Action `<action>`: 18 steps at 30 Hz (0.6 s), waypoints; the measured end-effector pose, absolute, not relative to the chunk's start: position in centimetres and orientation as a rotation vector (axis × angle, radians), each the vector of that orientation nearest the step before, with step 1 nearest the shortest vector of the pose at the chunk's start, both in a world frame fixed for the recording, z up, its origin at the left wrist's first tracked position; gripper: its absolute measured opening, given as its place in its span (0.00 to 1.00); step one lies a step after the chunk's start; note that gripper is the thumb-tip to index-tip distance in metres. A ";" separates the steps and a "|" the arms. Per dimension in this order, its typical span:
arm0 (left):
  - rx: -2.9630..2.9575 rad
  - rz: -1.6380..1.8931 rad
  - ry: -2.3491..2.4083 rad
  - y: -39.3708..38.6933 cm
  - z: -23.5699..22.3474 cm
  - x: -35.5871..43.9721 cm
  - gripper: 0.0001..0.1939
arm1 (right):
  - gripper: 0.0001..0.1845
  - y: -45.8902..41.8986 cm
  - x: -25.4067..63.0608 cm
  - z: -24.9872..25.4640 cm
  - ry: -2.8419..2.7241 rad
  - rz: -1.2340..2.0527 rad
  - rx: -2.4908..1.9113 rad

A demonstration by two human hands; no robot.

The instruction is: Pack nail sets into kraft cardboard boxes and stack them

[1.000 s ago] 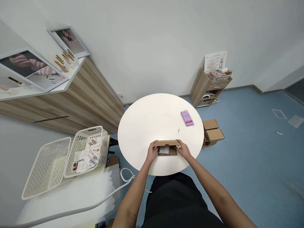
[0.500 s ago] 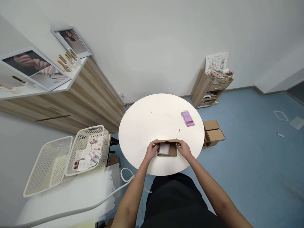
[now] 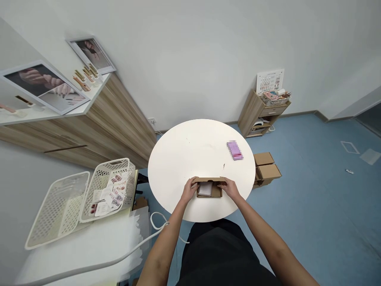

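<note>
A small open cardboard box (image 3: 209,188) sits at the near edge of the round white table (image 3: 175,159). Its lid stands partly raised along the far side. A pale packet in clear wrapping (image 3: 204,190) lies inside. My left hand (image 3: 189,190) grips the box's left end near the lid, and my right hand (image 3: 230,189) holds the right end. Farther back on the tabletop, a pink flat package (image 3: 235,150) lies apart from both hands, its print blurred.
To the left stand two white perforated baskets, one (image 3: 110,190) holding printed cards. Two cardboard boxes (image 3: 267,171) sit on the blue floor beyond the table. A wooden cabinet (image 3: 101,127) runs along the left, and a white cable (image 3: 156,220) loops near the table.
The box lid has tilted slightly further over the box, and both hands have shifted towards its ends. The box has stayed in about the same place on the table.
</note>
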State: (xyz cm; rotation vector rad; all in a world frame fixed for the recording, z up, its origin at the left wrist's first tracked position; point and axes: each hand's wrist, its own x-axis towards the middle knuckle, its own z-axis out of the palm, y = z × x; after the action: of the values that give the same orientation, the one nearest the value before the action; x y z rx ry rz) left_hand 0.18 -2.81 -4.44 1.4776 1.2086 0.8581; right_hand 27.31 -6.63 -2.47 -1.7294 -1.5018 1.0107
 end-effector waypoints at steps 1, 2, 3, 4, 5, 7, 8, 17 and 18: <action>1.516 0.856 1.210 -3.0 -4.4 0.1 0.20 | 0.23 -6.7 27.4 -2.8 -1.514 0.977 -1.720; 1.556 0.856 1.210 -3.2 -4.3 0.1 0.20 | 0.24 -6.9 27.5 -3.1 -1.534 0.943 -1.708; 1.593 0.860 1.208 -3.5 -4.3 0.0 0.21 | 0.25 -7.1 27.7 -3.4 -1.559 0.921 -1.690; 1.628 0.867 1.202 -4.0 -4.3 -0.1 0.22 | 0.26 -7.4 27.8 -3.6 -1.585 0.916 -1.670; 1.658 0.870 1.191 -4.5 -4.3 -0.2 0.25 | 0.28 -7.8 27.9 -3.8 -1.608 0.935 -1.649; 1.702 0.851 1.171 -5.7 -4.5 -0.3 0.29 | 0.34 -8.9 27.9 -3.9 -1.625 1.015 -1.621; 1.719 0.823 1.172 -6.4 -4.5 -0.4 0.32 | 0.37 -9.5 27.9 -3.8 -1.618 1.060 -1.621; 1.764 0.623 1.229 -11.1 -4.2 -0.7 0.41 | 0.45 -13.8 27.0 -3.2 -1.552 1.193 -1.543; 1.754 0.622 1.226 -11.4 -4.5 -0.6 0.41 | 0.43 -14.1 27.0 -3.5 -1.559 1.182 -1.541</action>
State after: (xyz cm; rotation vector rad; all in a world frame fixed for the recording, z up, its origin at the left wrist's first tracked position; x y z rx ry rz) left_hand -0.58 -11.39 -4.45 1.7536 1.2263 0.6217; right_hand 26.97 -14.06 -3.52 -1.5408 -1.5592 1.1821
